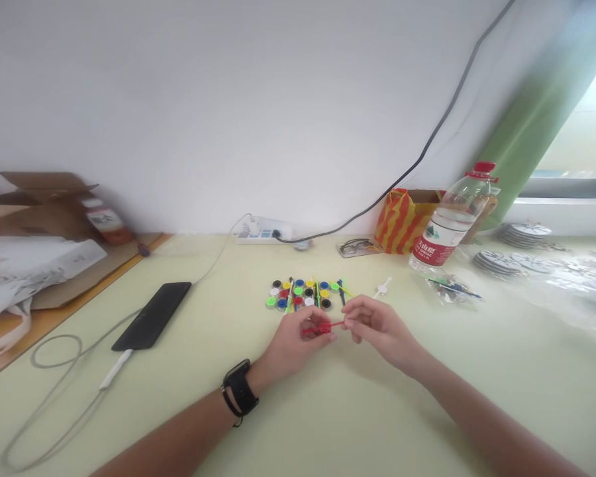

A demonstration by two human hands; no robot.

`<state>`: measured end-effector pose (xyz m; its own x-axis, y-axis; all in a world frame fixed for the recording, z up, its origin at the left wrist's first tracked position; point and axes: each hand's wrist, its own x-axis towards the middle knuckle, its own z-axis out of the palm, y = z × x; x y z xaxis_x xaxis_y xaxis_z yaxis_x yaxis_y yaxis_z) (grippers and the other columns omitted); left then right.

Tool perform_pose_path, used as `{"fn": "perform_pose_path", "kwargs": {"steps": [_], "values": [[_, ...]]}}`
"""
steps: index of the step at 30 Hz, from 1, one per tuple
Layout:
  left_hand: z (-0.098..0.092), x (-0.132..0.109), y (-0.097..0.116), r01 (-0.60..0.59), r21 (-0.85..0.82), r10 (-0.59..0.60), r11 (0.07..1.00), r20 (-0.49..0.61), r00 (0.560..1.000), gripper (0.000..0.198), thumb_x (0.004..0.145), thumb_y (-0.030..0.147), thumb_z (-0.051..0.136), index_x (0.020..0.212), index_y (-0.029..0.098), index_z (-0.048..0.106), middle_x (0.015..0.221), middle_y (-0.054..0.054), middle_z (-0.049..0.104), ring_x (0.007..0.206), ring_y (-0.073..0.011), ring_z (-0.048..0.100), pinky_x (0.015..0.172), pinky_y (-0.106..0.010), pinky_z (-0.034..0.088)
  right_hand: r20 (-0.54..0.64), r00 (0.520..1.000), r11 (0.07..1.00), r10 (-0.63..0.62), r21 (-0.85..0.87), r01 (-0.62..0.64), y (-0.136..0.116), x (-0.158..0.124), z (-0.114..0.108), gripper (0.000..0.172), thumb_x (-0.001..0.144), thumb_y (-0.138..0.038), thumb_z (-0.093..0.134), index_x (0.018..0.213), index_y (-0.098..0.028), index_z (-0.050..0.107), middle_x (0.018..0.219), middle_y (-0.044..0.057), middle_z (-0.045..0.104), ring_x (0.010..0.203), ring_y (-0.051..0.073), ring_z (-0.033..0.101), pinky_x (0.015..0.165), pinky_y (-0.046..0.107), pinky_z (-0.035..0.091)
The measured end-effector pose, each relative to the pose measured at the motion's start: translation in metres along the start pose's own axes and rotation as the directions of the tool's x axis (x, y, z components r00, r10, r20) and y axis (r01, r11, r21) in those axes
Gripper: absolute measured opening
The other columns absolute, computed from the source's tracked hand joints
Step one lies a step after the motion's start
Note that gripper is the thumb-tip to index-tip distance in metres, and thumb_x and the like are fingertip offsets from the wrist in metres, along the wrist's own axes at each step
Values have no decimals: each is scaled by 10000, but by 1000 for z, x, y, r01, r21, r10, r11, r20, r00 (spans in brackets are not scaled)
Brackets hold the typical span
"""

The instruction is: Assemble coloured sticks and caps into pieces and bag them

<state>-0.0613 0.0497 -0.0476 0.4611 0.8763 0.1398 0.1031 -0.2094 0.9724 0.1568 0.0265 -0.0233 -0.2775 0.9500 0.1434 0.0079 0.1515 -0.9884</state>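
My left hand (293, 348), with a black watch (239, 391) on the wrist, is closed round a small red wheel piece (314, 329). My right hand (377, 328) pinches the red stick (334, 325) that joins that piece. Both hands hover just above the pale table (328, 411). Just beyond them lies a cluster of small coloured wheels and sticks (305, 295), in green, blue, yellow, red, black and white. A white stick piece (383, 287) lies to the right of the cluster.
A black phone (152, 315) on a white cable lies at the left. A power strip (265, 230) sits by the wall. At the right stand a water bottle (449, 222), an orange striped bag (401, 222), glasses (357, 246) and plastic bags of parts (531, 265). Cardboard boxes (40, 199) are far left.
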Motion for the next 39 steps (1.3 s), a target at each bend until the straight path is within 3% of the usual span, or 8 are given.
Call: {"fn": "perform_pose_path", "kwargs": {"steps": [11, 17, 23, 28, 31, 33, 36, 39], "values": [[0, 0, 1, -49, -14, 48, 999, -54, 997, 222, 872, 342, 787, 990, 171, 707, 1010, -85, 743, 952, -227, 712, 885, -361, 587, -5, 998, 963, -59, -264, 55, 9, -1, 1, 144, 946, -342, 635, 1018, -218, 641, 810, 28, 660, 756, 187, 609, 718, 343, 498], [-2, -1, 0, -69, -8, 68, 998, -64, 996, 195, 856, 324, 795, 916, 164, 700, 976, -89, 745, 939, -236, 715, 868, -374, 595, 53, 998, 976, -39, -213, 49, 6, -1, 1, 142, 964, -335, 604, 1040, -219, 630, 812, 14, 618, 732, 164, 570, 692, 313, 493], [-1, -2, 7, -125, 75, 125, 989, 6, 992, 164, 906, 309, 735, 883, 158, 674, 859, -56, 705, 807, -188, 667, 770, -328, 567, 59, 998, 983, -27, -179, 38, 0, -2, 1, 146, 960, -339, 630, 1039, -217, 634, 829, 14, 618, 773, 165, 578, 713, 302, 487], [0, -4, 7, -126, -41, 128, 991, 54, 990, 177, 919, 314, 740, 963, 163, 659, 955, -70, 706, 882, -195, 681, 833, -338, 568, 68, 997, 983, -27, -181, 39, 2, -1, -1, 180, 978, -376, 615, 1056, -215, 638, 849, 22, 617, 747, 157, 548, 694, 303, 476], [-2, -4, 9, -55, -163, 74, 985, 110, 991, 192, 939, 336, 722, 1006, 170, 652, 1138, -117, 712, 980, -219, 688, 842, -341, 573, 69, 997, 985, -22, -171, 34, 8, 0, -3, 220, 989, -405, 594, 1091, -213, 631, 848, 21, 612, 687, 142, 525, 663, 305, 478], [-3, -2, 9, -17, -203, 42, 979, 120, 992, 190, 942, 338, 722, 996, 167, 659, 1123, -117, 719, 988, -217, 690, 858, -339, 571, 39, 999, 988, -34, -152, 40, 12, 2, -4, 263, 985, -418, 593, 1165, -227, 606, 933, 35, 622, 690, 140, 549, 672, 315, 505], [-6, 2, 8, -17, -232, 30, 973, 52, 998, 205, 883, 316, 794, 970, 170, 679, 1026, -76, 711, 975, -203, 688, 924, -348, 561, -86, 992, 977, -91, -200, 72, 15, 2, -5, 348, 965, -424, 615, 1268, -262, 556, 1124, 69, 616, 759, 156, 600, 697, 332, 536], [-7, 5, 5, -6, -284, 0, 959, -20, 1000, 237, 827, 312, 847, 935, 171, 691, 1010, -54, 698, 921, -184, 690, 894, -336, 577, -87, 986, 943, -144, -314, 110, 13, 1, -6, 264, 972, -415, 600, 1172, -246, 627, 948, 54, 644, 785, 188, 612, 696, 338, 533]]}}
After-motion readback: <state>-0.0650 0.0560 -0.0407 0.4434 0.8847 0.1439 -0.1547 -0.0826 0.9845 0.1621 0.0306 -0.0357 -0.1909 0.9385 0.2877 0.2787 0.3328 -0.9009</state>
